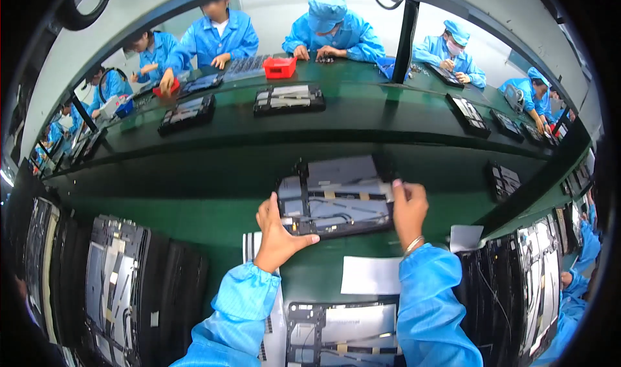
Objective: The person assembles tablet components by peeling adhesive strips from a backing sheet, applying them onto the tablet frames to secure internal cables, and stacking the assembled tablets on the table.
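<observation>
Between my two hands is an opened tablet (pixel 352 210) with dark edges, grey and silver battery panels, thin cables and yellowish tape patches. It sits tilted a little over the green bench. My left hand (pixel 279 234) grips its near left corner, thumb along the front edge and fingers up the side. At the opposite end my right hand (pixel 409 213) clasps the right edge. What lies under the tablet is hidden, and its right end looks slightly blurred. Closer to me, between my forearms, another opened tablet (pixel 358 323) lies flat.
Stacks of tablets on edge stand at left (pixel 116 283) and right (pixel 540 283). A white sheet (pixel 370 275) lies behind the near tablet. Beyond, a raised green conveyor (pixel 388 118) carries opened tablets (pixel 289 99). Co-workers in blue sit across, near a red bin (pixel 280 68).
</observation>
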A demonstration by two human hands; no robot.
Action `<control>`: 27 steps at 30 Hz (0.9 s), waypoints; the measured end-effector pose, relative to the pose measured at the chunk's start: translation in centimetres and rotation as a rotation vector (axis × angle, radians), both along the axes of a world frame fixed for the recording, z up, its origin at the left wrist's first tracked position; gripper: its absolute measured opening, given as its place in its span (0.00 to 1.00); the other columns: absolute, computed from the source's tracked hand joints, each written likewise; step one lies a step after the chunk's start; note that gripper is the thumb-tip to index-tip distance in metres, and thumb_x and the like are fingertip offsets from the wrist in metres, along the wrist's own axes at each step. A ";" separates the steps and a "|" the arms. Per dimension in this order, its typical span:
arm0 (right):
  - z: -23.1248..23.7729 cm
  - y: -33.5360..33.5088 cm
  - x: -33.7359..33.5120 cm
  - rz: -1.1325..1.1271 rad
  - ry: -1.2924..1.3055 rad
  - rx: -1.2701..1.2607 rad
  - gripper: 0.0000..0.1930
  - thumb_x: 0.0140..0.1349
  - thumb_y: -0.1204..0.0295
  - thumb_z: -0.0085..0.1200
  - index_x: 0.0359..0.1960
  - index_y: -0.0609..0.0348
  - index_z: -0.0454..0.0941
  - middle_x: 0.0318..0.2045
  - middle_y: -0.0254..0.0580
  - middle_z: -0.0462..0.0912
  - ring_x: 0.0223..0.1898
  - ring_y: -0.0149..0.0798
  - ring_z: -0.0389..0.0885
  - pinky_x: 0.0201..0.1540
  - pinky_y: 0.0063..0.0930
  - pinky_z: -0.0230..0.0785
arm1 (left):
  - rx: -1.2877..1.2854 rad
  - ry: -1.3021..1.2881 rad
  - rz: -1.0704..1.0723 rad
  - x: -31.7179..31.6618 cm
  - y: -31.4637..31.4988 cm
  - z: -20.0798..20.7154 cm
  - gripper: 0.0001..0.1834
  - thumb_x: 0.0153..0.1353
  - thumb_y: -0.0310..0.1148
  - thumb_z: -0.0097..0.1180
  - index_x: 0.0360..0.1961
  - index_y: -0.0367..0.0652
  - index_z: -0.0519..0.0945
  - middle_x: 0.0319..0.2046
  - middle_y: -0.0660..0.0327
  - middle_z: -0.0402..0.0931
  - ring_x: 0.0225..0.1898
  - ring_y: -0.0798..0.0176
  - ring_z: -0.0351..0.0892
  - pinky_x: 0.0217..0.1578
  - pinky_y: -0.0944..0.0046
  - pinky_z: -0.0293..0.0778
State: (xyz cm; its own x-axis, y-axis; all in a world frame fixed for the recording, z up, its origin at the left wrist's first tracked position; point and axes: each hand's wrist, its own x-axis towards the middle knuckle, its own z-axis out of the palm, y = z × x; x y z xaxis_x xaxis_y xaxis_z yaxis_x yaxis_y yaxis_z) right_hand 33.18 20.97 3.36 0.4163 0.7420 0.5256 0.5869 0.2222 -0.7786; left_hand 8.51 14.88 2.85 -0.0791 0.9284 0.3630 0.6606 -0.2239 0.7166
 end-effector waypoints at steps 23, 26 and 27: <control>5.9 -24.4 -11.0 0.490 -0.118 -0.247 0.10 0.38 0.85 0.53 0.26 0.63 0.71 0.27 0.47 0.73 0.33 0.49 0.72 0.38 0.37 0.65 | -0.001 -0.182 -0.059 -6.0 -20.2 0.2 0.24 0.47 0.28 0.59 0.48 0.37 0.71 0.47 0.53 0.67 0.49 0.52 0.65 0.50 0.58 0.59; 2.5 -20.2 -19.2 0.602 -0.746 -0.203 0.02 0.38 0.74 0.52 0.16 0.57 0.75 0.22 0.44 0.75 0.26 0.45 0.72 0.31 0.39 0.62 | -0.027 0.162 -0.116 -6.8 -17.5 -1.7 0.23 0.46 0.28 0.58 0.47 0.38 0.72 0.46 0.53 0.68 0.47 0.51 0.66 0.48 0.56 0.61; 1.5 -19.2 -21.2 0.519 -1.035 -0.262 0.03 0.41 0.70 0.52 0.17 0.52 0.78 0.21 0.41 0.76 0.26 0.41 0.72 0.33 0.35 0.59 | -0.010 0.257 -0.063 -7.1 -17.6 -2.2 0.22 0.46 0.29 0.57 0.45 0.39 0.73 0.45 0.53 0.68 0.45 0.51 0.66 0.46 0.55 0.61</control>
State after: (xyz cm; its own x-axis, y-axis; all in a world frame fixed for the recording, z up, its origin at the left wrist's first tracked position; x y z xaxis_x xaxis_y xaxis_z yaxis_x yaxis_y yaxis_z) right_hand 12.00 1.76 4.84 -0.4997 0.8316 0.2422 0.8506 0.5240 -0.0442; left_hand 1.46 -2.70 0.68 0.0726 0.9321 0.3548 0.8062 -0.2643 0.5294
